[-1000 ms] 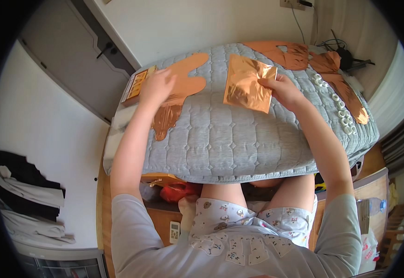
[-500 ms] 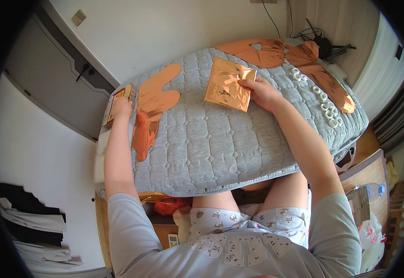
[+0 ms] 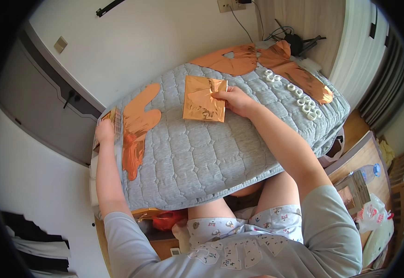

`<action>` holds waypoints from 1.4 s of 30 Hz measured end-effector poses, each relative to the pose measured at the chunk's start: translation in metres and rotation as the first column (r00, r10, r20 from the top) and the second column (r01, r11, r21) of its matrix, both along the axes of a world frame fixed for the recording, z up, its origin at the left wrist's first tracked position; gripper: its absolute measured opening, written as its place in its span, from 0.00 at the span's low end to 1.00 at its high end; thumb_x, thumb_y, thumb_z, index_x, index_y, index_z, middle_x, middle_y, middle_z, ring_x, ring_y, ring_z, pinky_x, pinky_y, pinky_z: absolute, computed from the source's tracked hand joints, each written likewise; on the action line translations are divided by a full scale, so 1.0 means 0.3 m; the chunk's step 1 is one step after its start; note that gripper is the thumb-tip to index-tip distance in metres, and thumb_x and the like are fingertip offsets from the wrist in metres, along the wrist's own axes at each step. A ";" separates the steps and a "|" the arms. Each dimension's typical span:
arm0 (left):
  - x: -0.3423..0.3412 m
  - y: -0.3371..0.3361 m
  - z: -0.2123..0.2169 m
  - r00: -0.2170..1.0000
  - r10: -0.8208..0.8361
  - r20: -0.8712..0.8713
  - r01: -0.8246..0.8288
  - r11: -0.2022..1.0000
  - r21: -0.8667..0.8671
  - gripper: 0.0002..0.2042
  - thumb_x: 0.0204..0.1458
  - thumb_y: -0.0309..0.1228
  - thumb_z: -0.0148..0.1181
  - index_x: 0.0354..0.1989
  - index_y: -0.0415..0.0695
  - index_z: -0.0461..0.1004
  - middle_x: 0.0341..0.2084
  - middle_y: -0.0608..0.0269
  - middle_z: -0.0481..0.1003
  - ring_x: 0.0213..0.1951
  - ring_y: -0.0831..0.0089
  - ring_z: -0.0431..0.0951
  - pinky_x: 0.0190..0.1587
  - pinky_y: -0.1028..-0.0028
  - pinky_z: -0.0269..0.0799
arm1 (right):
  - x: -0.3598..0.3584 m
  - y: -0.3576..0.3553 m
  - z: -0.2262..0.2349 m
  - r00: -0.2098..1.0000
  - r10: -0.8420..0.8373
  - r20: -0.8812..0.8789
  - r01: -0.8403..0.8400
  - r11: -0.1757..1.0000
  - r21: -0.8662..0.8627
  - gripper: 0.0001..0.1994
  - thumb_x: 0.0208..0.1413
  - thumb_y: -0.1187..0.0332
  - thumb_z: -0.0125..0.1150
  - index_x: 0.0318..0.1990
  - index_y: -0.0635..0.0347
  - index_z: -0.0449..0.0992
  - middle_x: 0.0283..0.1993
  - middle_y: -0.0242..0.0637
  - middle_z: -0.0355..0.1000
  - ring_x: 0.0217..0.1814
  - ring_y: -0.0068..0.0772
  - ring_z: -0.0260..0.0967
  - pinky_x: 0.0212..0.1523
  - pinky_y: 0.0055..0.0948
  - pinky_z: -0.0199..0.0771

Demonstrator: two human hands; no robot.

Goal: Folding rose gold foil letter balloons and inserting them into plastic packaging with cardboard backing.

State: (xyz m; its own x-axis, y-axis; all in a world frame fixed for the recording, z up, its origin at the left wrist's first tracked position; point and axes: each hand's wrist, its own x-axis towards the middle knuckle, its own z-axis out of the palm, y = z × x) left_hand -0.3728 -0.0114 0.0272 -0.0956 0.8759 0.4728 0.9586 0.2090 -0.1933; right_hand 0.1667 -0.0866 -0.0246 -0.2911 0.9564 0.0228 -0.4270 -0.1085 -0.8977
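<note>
My right hand (image 3: 236,100) pinches the right edge of a square folded foil balloon (image 3: 205,104), shiny copper-orange, held over the mattress. My left hand (image 3: 104,131) reaches to a shallow box (image 3: 114,121) at the mattress's left end. Its fingers are curled down over the box, and what they grip is hidden. Beside the box, a deflated orange foil balloon (image 3: 139,114) lies flat. Along the far right side lie other flat foil balloons, one spread wide (image 3: 234,60) and one long (image 3: 304,72).
Several small white rings or rolls (image 3: 299,92) lie on the grey quilted mattress (image 3: 197,162). A black router-like device (image 3: 295,44) with cables stands at the far right corner. To the lower right a wooden table (image 3: 350,160) bears a plastic bottle (image 3: 370,172). A grey door (image 3: 44,92) stands left.
My view has shifted, so the mattress sits lower and further left in the picture. My right hand keeps hold of the folded foil balloon, now more upright; my left hand stays at the box.
</note>
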 end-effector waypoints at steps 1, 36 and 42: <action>0.007 0.007 -0.005 0.998 -0.002 -0.068 -0.001 1.000 -0.031 0.09 0.57 0.33 0.60 0.32 0.44 0.84 0.35 0.46 0.83 0.40 0.50 0.84 0.45 0.52 0.80 | 0.005 -0.002 -0.002 1.000 0.006 -0.011 -0.006 1.000 0.001 0.17 0.62 0.69 0.66 0.54 0.71 0.76 0.55 0.42 0.79 0.56 0.33 0.78 0.60 0.32 0.77; 0.895 -0.398 -0.107 0.438 -0.618 0.653 0.889 0.405 -0.213 0.24 0.62 0.32 0.59 0.68 0.53 0.71 0.51 0.59 0.73 0.54 0.63 0.74 0.58 0.66 0.70 | 0.575 0.069 0.123 0.562 -0.774 -0.292 0.804 0.594 -0.027 0.14 0.61 0.69 0.65 0.51 0.65 0.75 0.45 0.38 0.78 0.41 0.36 0.80 0.42 0.36 0.84; 0.879 -0.394 -0.178 0.301 -0.803 0.514 0.954 0.248 -0.171 0.27 0.62 0.34 0.59 0.71 0.54 0.67 0.70 0.54 0.63 0.73 0.55 0.58 0.73 0.58 0.57 | 0.552 0.150 0.156 0.731 -0.583 0.356 0.620 0.785 0.011 0.15 0.61 0.66 0.68 0.50 0.64 0.76 0.45 0.37 0.78 0.50 0.38 0.78 0.52 0.46 0.81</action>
State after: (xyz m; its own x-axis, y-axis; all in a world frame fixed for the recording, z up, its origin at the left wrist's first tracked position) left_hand -0.1090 -0.1297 -0.0263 0.8112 0.5500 0.1986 0.4857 -0.8229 0.2949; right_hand 0.3323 -0.0417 0.0221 0.3736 0.9249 -0.0714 -0.1230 -0.0269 -0.9920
